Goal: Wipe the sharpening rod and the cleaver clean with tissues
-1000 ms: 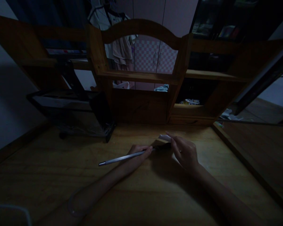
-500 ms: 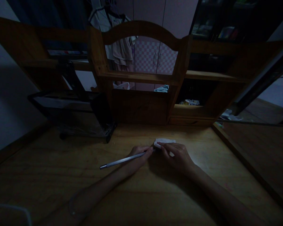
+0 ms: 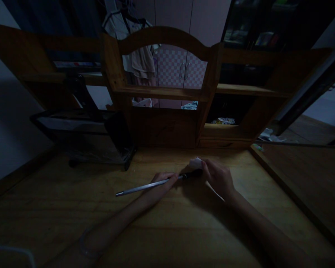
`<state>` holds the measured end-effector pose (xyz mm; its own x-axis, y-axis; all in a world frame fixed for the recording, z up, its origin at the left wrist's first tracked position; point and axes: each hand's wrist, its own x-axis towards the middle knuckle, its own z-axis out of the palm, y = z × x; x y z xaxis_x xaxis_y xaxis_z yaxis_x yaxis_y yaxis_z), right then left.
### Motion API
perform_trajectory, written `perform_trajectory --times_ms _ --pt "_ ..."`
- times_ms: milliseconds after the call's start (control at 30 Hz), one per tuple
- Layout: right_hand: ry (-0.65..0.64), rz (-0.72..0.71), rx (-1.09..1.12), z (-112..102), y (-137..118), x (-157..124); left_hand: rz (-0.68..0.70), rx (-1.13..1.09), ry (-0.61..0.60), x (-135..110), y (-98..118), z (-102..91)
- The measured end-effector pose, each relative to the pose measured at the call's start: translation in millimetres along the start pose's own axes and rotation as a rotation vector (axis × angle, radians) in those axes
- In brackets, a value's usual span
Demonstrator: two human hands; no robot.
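A long thin silver rod (image 3: pixel 141 187) with a dark handle end (image 3: pixel 191 174) lies nearly flat over the wooden desk (image 3: pixel 167 223). My left hand (image 3: pixel 162 181) is closed round the rod near its middle. My right hand (image 3: pixel 219 178) is closed on a small white cloth or tissue (image 3: pixel 195 162), pressed against the dark handle end. The light is dim and finger detail is faint.
A wooden hutch with shelves (image 3: pixel 167 89) stands at the back of the desk. A black wire rack (image 3: pixel 83 134) sits at the back left. Small items lie on the hutch's lower right shelf (image 3: pixel 223 121). A pale object edge (image 3: pixel 8 253) shows at bottom left.
My right hand with the white cloth slid left along the rod toward my left hand, then back right to the dark end. The left hand and rod have barely moved.
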<state>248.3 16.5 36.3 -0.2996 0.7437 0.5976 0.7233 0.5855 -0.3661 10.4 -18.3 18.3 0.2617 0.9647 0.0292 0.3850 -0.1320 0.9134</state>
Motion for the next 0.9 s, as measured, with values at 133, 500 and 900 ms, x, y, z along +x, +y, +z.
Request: perform_trajectory --times_ms 133,500,900 --pt "0.007 0.154 0.031 -4.0 11.6 3.8 0.001 -0.013 0.002 0.2 2.2 0.8" --pt "-0.137 0.266 -0.086 14.6 44.0 2.1 -0.008 0.023 0.000 -1.9 5.3 -0.7" --pt "-0.107 0.185 -0.160 13.4 40.1 0.7 0.006 0.008 0.019 -0.9 0.9 0.7"
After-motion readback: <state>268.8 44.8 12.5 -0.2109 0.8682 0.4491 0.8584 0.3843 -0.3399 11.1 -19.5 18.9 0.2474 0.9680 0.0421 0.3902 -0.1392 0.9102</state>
